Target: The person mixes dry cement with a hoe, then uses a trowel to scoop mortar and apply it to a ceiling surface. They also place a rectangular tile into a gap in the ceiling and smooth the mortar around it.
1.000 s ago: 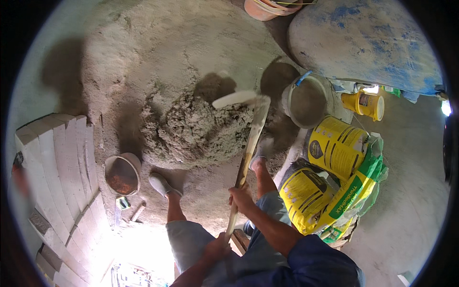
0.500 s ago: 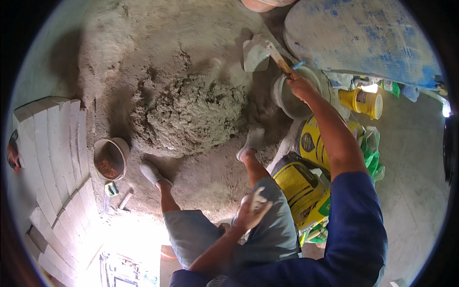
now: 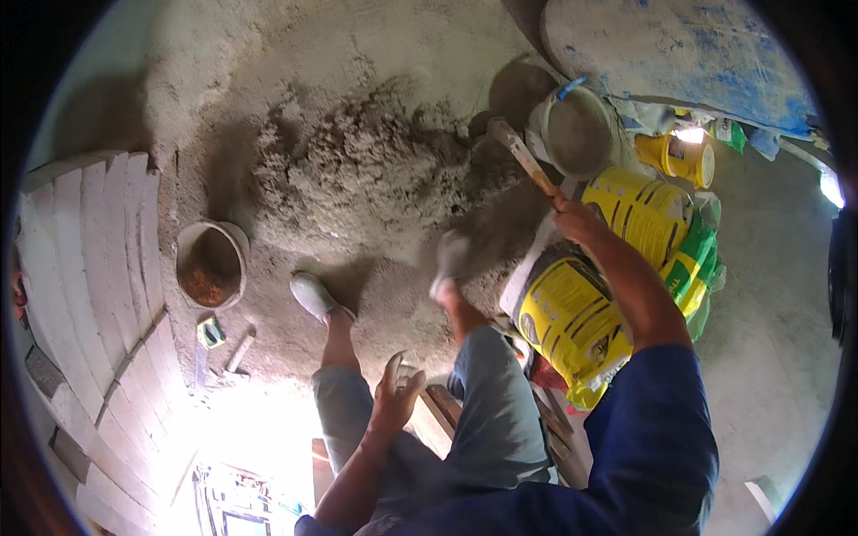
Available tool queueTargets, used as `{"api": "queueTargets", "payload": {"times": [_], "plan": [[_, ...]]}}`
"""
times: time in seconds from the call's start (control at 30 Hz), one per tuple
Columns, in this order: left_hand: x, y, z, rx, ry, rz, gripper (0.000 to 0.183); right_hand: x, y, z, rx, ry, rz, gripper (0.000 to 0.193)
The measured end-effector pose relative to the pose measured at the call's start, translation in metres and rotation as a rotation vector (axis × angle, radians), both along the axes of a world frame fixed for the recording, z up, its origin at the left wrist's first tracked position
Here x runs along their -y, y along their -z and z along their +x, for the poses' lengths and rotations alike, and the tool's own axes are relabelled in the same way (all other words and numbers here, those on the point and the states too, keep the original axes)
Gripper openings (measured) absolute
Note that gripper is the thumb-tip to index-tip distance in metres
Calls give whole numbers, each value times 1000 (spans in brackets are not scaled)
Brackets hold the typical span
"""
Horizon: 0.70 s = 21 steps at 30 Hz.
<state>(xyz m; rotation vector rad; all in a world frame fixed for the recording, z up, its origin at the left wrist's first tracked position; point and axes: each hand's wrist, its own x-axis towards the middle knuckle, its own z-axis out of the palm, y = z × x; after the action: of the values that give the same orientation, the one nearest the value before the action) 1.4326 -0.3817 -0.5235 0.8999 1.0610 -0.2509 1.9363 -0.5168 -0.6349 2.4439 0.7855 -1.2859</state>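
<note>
My right hand (image 3: 577, 220) is closed around the wooden handle of a hoe (image 3: 525, 159), beside the right edge of a heap of wet grey mortar (image 3: 353, 179). The hoe's head points away from me; its flat blade is hard to make out now, dark and turned from view. Over my lap, my left hand (image 3: 396, 395) hovers with its fingers apart and nothing in it. A round bucket (image 3: 572, 134) with grey residue inside stands just beyond the hoe's handle. Both my feet are planted on the near side of the heap.
Yellow bags (image 3: 572, 313) lie to the right, near a yellow tub (image 3: 677, 159). A large blue-stained barrel (image 3: 679, 54) is at the far right. On the left stand pale stacked blocks (image 3: 94, 241), a bucket with reddish material (image 3: 212, 265), a handsaw (image 3: 210, 335) and a hammer (image 3: 239, 351).
My right hand has drawn the hoe nearer, and its blade has swung down toward the heap's right edge. My left hand has moved left from my right thigh, its fingers spread.
</note>
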Motion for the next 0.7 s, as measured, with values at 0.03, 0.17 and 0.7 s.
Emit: {"api": "queueTargets", "payload": {"times": [0.03, 0.17, 0.7], "plan": [[11, -3, -1, 13, -65, -86, 58, -4, -7, -26, -44, 79, -57, 67], [51, -24, 104, 221, -14, -414, 90, 1, 1, -68, 41, 120, 32, 59], [-96, -16, 26, -38, 235, -220, 51, -179, 50, -234, -84, 1352, 387, 33]]}}
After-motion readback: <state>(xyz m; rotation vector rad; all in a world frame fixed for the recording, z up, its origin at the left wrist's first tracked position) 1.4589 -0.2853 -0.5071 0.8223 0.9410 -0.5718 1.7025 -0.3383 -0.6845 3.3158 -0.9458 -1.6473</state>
